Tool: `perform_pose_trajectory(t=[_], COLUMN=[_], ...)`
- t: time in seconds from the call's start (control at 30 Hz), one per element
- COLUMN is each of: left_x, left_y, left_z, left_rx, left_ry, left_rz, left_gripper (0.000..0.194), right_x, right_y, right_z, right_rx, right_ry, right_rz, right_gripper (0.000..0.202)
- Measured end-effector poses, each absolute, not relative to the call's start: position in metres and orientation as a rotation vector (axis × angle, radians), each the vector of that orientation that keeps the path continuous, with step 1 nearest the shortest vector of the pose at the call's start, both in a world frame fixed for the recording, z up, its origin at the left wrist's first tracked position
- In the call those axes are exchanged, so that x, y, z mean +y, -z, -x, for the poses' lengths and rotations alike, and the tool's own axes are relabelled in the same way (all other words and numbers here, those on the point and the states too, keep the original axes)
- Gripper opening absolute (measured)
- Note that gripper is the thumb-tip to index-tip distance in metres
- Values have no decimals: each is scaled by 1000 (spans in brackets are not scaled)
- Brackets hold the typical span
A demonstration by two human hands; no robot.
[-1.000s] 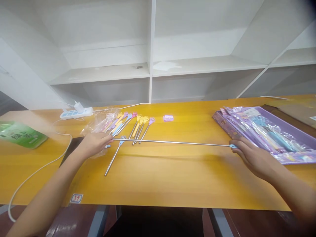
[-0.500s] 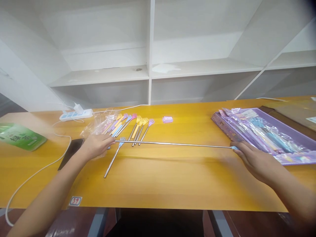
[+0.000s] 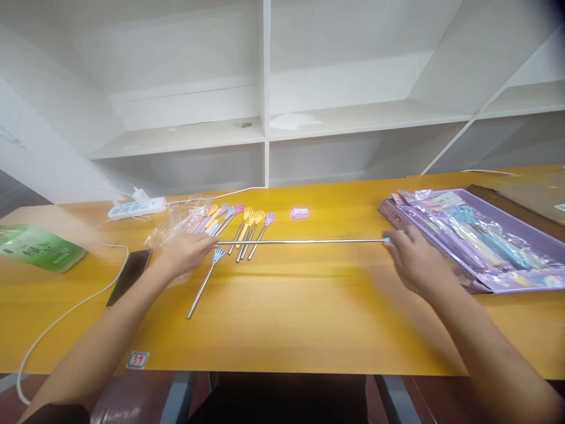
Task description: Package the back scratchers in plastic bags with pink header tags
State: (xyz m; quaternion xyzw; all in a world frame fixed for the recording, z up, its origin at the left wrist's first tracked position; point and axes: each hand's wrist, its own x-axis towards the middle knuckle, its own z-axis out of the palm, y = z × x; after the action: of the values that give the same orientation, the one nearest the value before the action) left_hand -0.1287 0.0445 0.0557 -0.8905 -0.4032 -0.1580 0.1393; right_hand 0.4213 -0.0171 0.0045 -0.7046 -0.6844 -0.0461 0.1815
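Note:
A thin metal rod (image 3: 300,241) stretches level above the table between my hands. My left hand (image 3: 190,253) is closed on its left end, and my right hand (image 3: 417,259) is closed on its right end, where a bit of light blue shows. Below my left hand lies a blue-headed scratcher (image 3: 203,285) with a metal shaft. Several scratchers (image 3: 251,227) with yellow, purple, blue and pink claw heads lie in a row behind the rod. Small pink labels (image 3: 299,213) rest farther back.
A purple box (image 3: 527,229) with wrapped items stands at the right. At the left are a green packet (image 3: 44,247), a dark phone (image 3: 129,277), a power strip (image 3: 138,207) with a white cable, and clear plastic wrap (image 3: 170,224). White shelves (image 3: 375,121) rise behind the table.
My right hand has moved left and slightly up, and my left hand slightly right. The rod between them is now shorter.

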Motion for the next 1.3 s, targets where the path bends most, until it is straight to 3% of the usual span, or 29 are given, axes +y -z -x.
perform_pose_trajectory(t=[0.17, 0.37, 0.67, 0.9, 1.3], left_x=[22, 14, 10, 14, 11], left_y=[-32, -18, 9, 27, 22], left_z=[39, -14, -6, -4, -16], left_rx=[-1093, -1142, -1021, -1007, -1386], left_ry=[271, 146, 133, 294, 321], left_rz=[2673, 2710, 2772, 2802, 2981], left_gripper=[31, 37, 28, 28, 35], right_x=[-7, -12, -15, -14, -9], right_y=[15, 17, 26, 27, 29], right_z=[-312, -230, -242, -261, -261], right_rx=[-2135, -2179, -2452, -2315, -2150], right_ry=[-119, -215, -356, -573, -659], right_rz=[1758, 1797, 1736, 1579, 1622], right_gripper=[32, 33, 39, 44, 36])
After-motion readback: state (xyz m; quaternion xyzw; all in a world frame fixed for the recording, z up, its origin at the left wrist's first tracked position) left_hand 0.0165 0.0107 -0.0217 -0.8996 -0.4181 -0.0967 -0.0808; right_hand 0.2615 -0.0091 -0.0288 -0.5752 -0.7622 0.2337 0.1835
